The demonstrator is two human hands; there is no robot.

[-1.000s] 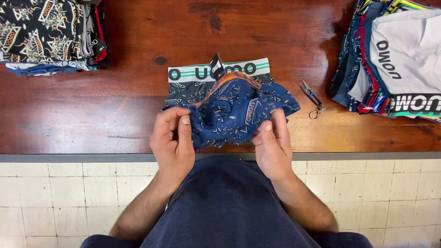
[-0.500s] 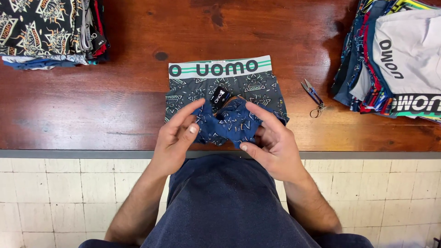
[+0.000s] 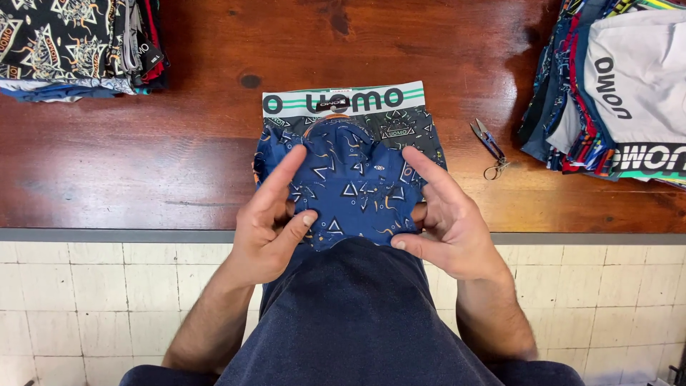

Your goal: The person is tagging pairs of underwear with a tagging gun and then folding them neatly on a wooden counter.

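A pair of blue patterned underwear [image 3: 350, 182] with triangle prints lies at the near edge of the wooden table [image 3: 143, 164], on top of a darker patterned pair with a white and green waistband [image 3: 343, 100]. My left hand [image 3: 275, 218] grips the blue pair's left side, thumb and fingers pinching the fabric. On its right side my right hand [image 3: 446, 218] holds it the same way, index finger stretched over the cloth.
A stack of folded patterned garments [image 3: 71, 43] sits at the back left. A larger pile of mixed underwear [image 3: 614, 86] fills the back right. Small thread snips [image 3: 489, 146] lie just right of the pair I hold.
The blue pair was bunched up between my hands; now it is spread flatter and wider over the pair beneath, with my hands moved apart to its sides.
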